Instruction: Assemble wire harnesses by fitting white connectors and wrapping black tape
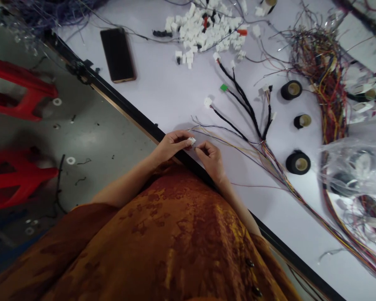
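Left hand (172,144) pinches a white plastic connector (192,141) (right hand (210,161) just beside).

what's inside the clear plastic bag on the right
Through the clear plastic bag, what look like dark tape rolls show faintly; anything beneath them is hidden by folds and glare.

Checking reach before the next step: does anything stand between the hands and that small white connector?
Nothing visible does: the left hand and right hand are both right at the white connector, with no object between them and it.
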`<state>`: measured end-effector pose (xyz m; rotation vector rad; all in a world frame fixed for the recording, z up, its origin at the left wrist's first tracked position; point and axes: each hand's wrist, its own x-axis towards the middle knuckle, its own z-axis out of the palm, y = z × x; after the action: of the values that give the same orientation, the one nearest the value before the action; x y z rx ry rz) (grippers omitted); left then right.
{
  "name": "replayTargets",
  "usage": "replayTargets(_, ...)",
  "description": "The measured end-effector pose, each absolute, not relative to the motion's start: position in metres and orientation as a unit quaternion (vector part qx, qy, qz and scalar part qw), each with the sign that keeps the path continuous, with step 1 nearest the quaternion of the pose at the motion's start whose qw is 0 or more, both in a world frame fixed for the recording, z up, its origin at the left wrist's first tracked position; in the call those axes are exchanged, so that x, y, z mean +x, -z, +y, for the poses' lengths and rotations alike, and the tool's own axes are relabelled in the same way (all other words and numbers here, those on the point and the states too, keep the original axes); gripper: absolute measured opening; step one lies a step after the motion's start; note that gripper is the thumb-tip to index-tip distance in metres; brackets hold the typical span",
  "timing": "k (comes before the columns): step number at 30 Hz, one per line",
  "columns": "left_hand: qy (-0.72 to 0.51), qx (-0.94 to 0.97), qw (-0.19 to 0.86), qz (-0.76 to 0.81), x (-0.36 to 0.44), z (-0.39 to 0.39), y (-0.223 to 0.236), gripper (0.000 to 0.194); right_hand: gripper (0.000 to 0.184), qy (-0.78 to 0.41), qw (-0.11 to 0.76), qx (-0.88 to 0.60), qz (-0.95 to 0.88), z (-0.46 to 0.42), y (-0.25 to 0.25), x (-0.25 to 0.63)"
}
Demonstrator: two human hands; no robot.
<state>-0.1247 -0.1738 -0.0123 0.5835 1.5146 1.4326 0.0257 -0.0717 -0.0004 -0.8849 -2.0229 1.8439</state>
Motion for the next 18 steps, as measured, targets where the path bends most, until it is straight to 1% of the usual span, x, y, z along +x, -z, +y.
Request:
replayTargets(4, -0.570, 0.254, 0.475, 0.621, -0.1204, -0.1745, 0.0075, 0.029, 0.019, -0.607, 0.142, -0.303, -0.721, -0.0762, 0.0042, 0.0257)
replayTargets(9, -0.587, 0.229, 0.468, 0.619, -0.1164, -0.1764, 0.0029, 0.025, 0.017, -0.603, 0.149, -0.312, -0.719, -0.0783, 0.0045, 0.0272)
replayTargets(15, -0.580, 0.230, 0.492, 0.607, -0.1168, -0.1772, 0.0040, 0.029, 0.017, -0.580, 0.157, -0.310, -0.736, -0.0792, 0.0088, 0.0279)
replayTargets(18, -0.583, 0.239, 0.476, 0.613, -0.1176, -0.1771, 0.0051, 0.026, 0.016, -0.585, 0.153, -0.308, -0.735, -0.0794, 0.0106, 0.0291)
